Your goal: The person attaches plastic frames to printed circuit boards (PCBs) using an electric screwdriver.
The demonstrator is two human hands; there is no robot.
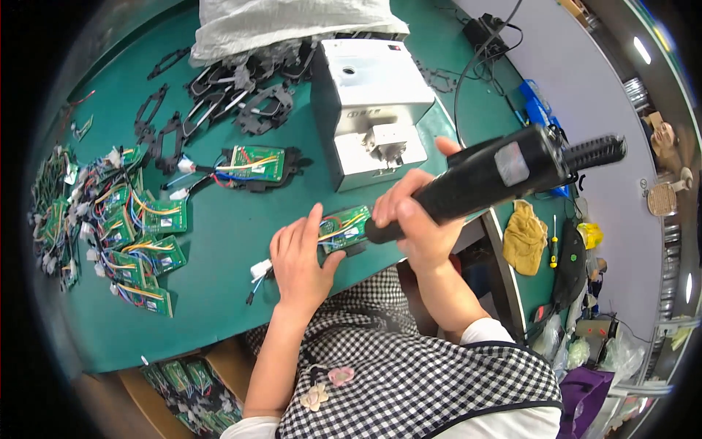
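My right hand (418,219) is wrapped round a black electric screwdriver (482,175), tilted with its tip end down at the right end of a green circuit board (345,228). The tip itself is hidden behind my fingers. On the board's left side rests my left hand (300,256), thumb and fingers apart, steadying it on the table. Yellow and other coloured wires cross the board, and a white connector (260,269) sticks out left of my left hand. Dark plastic shows under the board. Farther back, another circuit board (256,162) lies on a black plastic frame.
A silver screw feeder (376,88) stands behind my hands. Black plastic frames (267,108) lie heaped beside a white sack (292,25). Several wired boards (162,216) are piled at left. Below the table edge sits a box of boards (191,391). Gloves (525,238) and a screwdriver (554,245) lie at right.
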